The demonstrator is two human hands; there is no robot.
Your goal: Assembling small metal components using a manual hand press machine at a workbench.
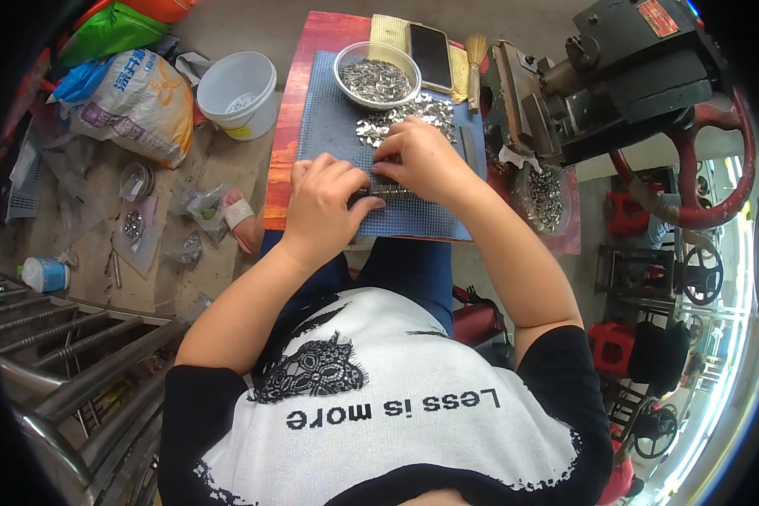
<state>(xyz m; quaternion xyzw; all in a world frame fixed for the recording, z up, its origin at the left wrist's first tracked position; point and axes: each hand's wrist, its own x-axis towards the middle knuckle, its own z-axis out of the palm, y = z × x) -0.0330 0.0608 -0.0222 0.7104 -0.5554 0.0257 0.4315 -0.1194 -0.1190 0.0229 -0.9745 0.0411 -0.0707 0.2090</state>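
Observation:
On the blue ribbed mat [322, 110] lies a short metal bar [394, 191] with a row of small upright pieces or slots. My left hand [322, 201] curls at its left end, thumb and forefinger gripping it from either side. Just above the bar is my right hand [422, 162], its fingertips pinched together; whatever they hold is hidden. Beyond the fingers spreads a pile of small flat silvery metal pieces [379, 128]. Behind that pile stands a clear round bowl [340, 84], filled with small metal parts.
A phone [430, 56] rests on a yellow cloth beside a brush [475, 63]. A heavy press [557, 93] with a red handwheel [717, 211] stands right, above a tub of metal parts [541, 199]. Left are a white bucket [238, 94], a filled sack [139, 105] and a metal rack [84, 379].

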